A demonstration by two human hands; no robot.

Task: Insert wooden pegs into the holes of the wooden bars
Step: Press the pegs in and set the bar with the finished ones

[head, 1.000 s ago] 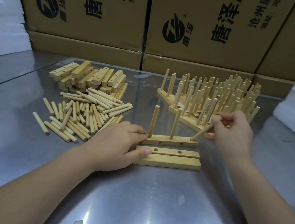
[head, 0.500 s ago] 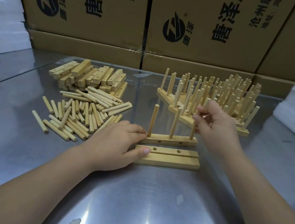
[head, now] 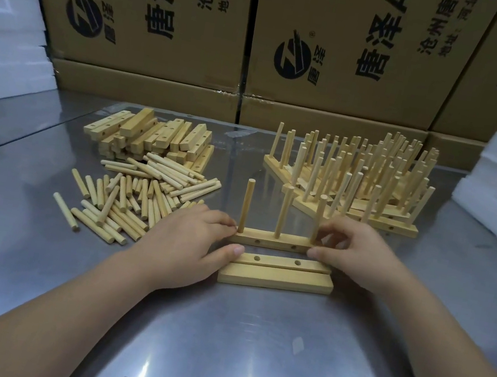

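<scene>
The third peg, which was leaning into the rightmost hole a second ago, is now standing upright beside the other two in the bar. That bar is lying on the steel table, just behind a second bar with open holes. The right hand has dropped from the peg's top and is pinching the bar's right end at the peg's foot, while the left hand is still gripping the left end, fingers curled, thumb pressing the second bar.
</scene>
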